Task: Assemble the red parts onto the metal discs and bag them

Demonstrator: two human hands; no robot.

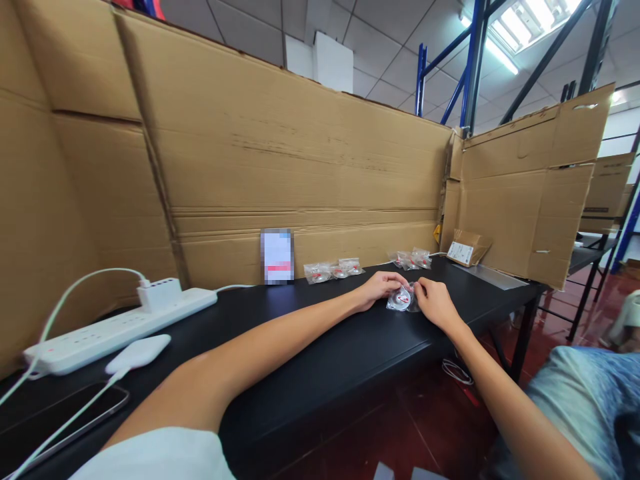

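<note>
A small clear plastic bag (400, 300) with a round silvery-white item and a red mark inside is held low over the black table (320, 347). The fingers of my left hand (379, 291) pinch its upper left edge. On its right side, my right hand (436, 304) grips the bag between thumb and bent fingers. What the round item is cannot be made out. Behind my hands lie similar bagged items: a row of several (334, 270) to the left and another cluster (410, 259) at the back right.
Cardboard walls (300, 160) enclose the table's back and sides. A white card (277, 257) leans there. On the left are a power strip (120, 330), a white charging device (139, 353) and a phone (65, 420). A labelled brown package (467, 250) stands far right. Someone's denim-clad leg (585, 407) is nearby.
</note>
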